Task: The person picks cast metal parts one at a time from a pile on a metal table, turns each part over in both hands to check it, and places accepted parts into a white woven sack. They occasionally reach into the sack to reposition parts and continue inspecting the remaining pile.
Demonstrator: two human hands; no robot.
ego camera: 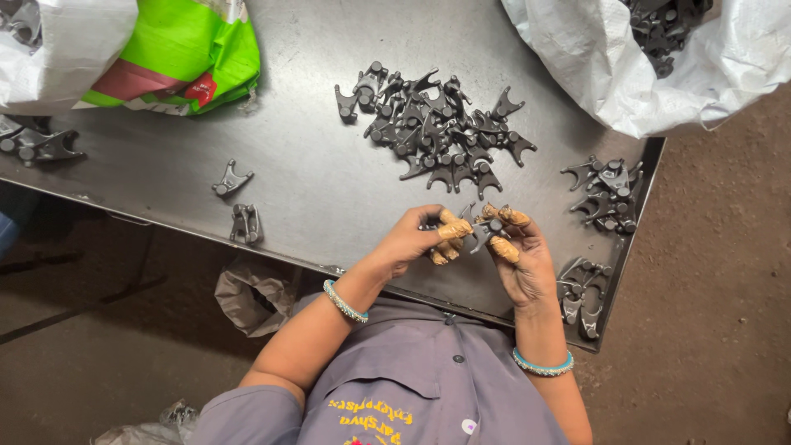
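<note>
I pinch one small forked metal part (480,231) between my left hand (416,241) and right hand (521,259), just below the big pile (432,132), turning it slowly, I think, so every face gets checked

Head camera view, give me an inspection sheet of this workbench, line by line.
Surface: dark metal table, scuffed.
Job's things: one dark forked metal part held between both hands; big pile of like parts behind it.
Clutter: smaller part groups at right edge and near corner; two stray parts; white sack; green bag.
Grippers: left hand and right hand both grip the part, fingertips taped.
Cables: nothing seen.
Surroundings: brown dirt floor.
</note>
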